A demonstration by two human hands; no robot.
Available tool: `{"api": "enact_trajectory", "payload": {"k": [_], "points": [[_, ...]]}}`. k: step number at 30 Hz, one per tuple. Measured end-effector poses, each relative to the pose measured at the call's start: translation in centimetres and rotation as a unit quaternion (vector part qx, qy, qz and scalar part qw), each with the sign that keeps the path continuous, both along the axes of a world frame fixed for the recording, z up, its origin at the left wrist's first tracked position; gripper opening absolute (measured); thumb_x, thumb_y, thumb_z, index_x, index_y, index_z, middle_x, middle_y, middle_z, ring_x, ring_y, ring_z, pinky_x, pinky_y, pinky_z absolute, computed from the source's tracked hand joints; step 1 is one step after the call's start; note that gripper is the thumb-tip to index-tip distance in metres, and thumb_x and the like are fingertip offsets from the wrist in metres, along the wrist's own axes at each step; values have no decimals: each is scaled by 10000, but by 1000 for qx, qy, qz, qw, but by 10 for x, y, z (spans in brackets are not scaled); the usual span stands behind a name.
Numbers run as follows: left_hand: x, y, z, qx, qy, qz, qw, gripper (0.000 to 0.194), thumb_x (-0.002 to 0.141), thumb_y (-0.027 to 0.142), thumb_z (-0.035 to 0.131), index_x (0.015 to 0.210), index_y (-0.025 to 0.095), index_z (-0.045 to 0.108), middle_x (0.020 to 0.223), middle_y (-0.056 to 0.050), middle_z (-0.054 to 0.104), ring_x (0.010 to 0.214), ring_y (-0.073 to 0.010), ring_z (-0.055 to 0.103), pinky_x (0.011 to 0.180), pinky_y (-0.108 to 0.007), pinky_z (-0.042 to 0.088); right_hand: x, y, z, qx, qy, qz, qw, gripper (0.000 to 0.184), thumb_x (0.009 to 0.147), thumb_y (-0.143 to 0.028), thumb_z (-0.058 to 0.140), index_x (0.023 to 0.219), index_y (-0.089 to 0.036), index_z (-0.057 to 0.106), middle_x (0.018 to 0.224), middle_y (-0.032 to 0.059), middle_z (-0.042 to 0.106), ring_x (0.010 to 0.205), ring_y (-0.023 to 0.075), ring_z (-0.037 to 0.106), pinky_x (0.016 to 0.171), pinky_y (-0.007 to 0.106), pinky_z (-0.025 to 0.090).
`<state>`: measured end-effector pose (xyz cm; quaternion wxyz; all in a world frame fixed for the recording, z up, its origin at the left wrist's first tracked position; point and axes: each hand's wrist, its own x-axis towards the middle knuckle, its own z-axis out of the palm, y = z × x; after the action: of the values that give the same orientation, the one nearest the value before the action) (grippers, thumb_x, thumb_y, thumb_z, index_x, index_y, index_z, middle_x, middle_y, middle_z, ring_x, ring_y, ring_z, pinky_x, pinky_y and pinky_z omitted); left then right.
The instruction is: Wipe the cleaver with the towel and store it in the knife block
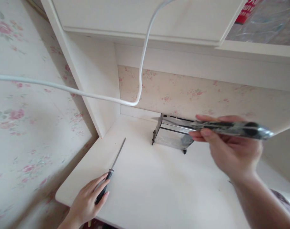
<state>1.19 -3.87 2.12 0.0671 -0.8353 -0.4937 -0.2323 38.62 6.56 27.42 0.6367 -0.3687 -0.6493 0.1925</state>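
Table [159, 190]: white, with a rounded front left corner.
Cable [87, 95]: white, bending through the air across the view.
Rack [172, 139]: black frame, clear panels, standing near the table's back edge.
Knife [222, 128]: raised over the table, tip pointing left, blade crossing the rack in view; whether they touch, I cannot tell.
Steel rod [109, 174]: black-handled, near the table's left edge, tip toward the back edge.
Right hand [235, 154]: thumb and fingers pinching the knife's handle.
Left hand [89, 198]: wrapped around the rod's handle, near the front left corner.
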Motion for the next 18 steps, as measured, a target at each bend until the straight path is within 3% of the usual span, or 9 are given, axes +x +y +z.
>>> {"api": "enact_trajectory", "payload": {"k": [3,6,10,14,18], "points": [[0,0,3,-2,13,2,1000,418,799,280,594,1209,201,570,1260,-96,597,1103,-230,600,901,-312,532,-25,-9,-49,-35,-19,62,997,289,805,-172,661,1059,-263,555,1113,57,676,718,206,712,594,358,638],[-2,1,4,-6,16,-3,1000,443,789,306,605,1216,195,569,1249,-97,605,1103,-233,600,905,-315,532,-43,-11,-101,13,-103,118,988,371,815,-102,613,1119,-295,528,1207,56,628,958,230,673,755,401,613],[-3,0,3,-8,6,0,1000,472,799,292,601,1253,181,538,1234,-101,614,1106,-231,596,925,-320,522,-63,-15,-162,42,-237,139,961,432,866,-63,459,1220,-309,492,1333,66,530,1048,199,631,768,338,592],[-3,0,0,-21,-15,14,1000,443,815,280,589,1244,182,541,1211,-100,623,1093,-233,601,928,-330,520,-80,-25,-200,30,-315,128,940,442,879,-40,348,1209,-294,494,1346,82,516,988,179,648,721,303,575],[-5,1,-8,-38,-44,39,998,427,826,294,590,1238,194,536,1177,-97,632,1069,-232,609,924,-329,516,-94,-34,-219,52,-336,145,929,425,853,-5,339,1145,-256,520,1319,81,541,886,165,665,668,279,561]]}}
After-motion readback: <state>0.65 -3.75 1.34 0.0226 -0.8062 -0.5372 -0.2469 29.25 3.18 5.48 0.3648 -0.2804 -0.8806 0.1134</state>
